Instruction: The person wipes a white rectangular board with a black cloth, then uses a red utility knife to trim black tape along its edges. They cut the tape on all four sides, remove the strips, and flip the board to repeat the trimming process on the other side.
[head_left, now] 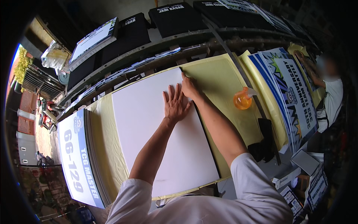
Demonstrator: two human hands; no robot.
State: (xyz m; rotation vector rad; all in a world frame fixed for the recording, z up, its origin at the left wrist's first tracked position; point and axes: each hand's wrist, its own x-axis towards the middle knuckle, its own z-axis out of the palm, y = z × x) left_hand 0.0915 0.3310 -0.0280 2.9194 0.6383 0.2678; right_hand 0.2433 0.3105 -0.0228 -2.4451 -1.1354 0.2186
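- Two bare hands reach forward over our white sheet [156, 145], which lies flat in front of us on a yellow covering [214, 76].
- We lay the left hand [174, 104] palm down on the sheet's upper part, fingers open and fanned, thumb toward the right edge.
- We hold the right hand [191, 86] just beside it, at the sheet's far right corner; its index finger reaches toward the corner and the other fingers curl in. We cannot tell whether they grip anything.
- Along the sheet's right side we see a narrow black edge [210, 152], partly hidden by our right hand and forearm.
- To the right, apart from our hands, an orange bottle [243, 100] with a pale nozzle is on the yellow covering; nearer to us is a dark cloth-like thing [264, 140].
- Left of the sheet we have a stack of blue-and-white printed boards [76, 156].
- Farther right, colourful printed panels [294, 95] overlap in a pile, and beyond them we see a person in a white top [334, 95].
- Across the far side, past a dark rail [179, 38], we see black panels [177, 22] with pale lettering.
- At far left we make out a red motorbike [48, 115]; at lower right, some white boxes [305, 162].
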